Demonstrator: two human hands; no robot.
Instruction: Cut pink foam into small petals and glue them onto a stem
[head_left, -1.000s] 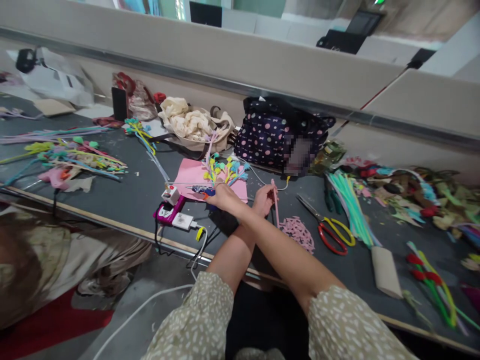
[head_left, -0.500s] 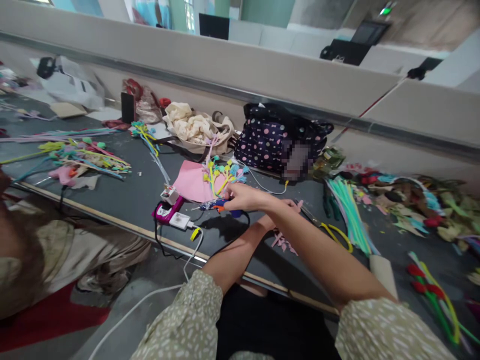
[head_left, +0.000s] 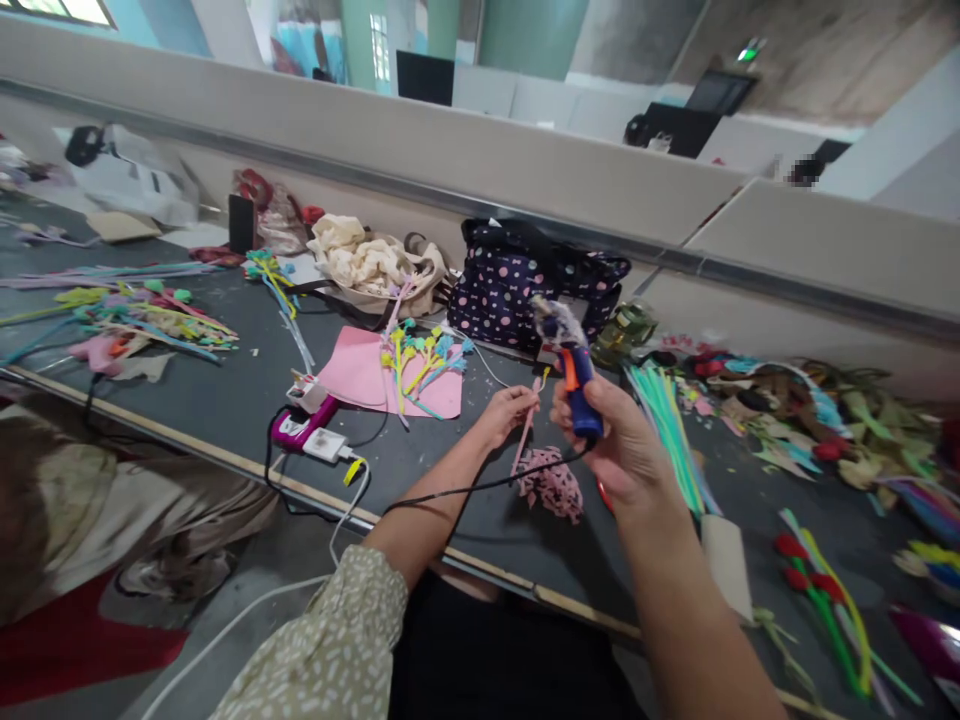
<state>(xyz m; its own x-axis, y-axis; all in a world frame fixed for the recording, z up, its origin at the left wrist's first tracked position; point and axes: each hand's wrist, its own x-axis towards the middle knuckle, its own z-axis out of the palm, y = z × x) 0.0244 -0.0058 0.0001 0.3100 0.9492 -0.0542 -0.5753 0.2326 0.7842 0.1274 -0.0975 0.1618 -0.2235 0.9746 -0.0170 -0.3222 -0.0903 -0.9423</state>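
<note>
My right hand (head_left: 622, 430) is wrapped round a dark blue hot glue gun (head_left: 579, 390) with an orange trigger. It is held up above the table with its nozzle pointing away, and its black cord trails left across my left forearm. Between the fingertips of my left hand (head_left: 504, 415) is a thin pink pipe cleaner stem (head_left: 525, 440), standing roughly upright. Just below lies a heap of small pink pieces (head_left: 551, 485). Left of my left hand, pipe cleaner sprigs (head_left: 421, 362) in yellow, blue and lilac rest on a pink sheet (head_left: 349, 370).
A purple power strip (head_left: 292, 432) with plugs and cables sits near the front edge. A dotted dark bag (head_left: 499, 285) and a cream cloth bag (head_left: 375, 260) stand at the back. Green pipe cleaners (head_left: 667, 430) lie on the right. Another person sits at left.
My right hand has lifted the glue gun off the table by the pink sheet and carried it right. My left hand, previously behind my right arm, now shows with the pink stem.
</note>
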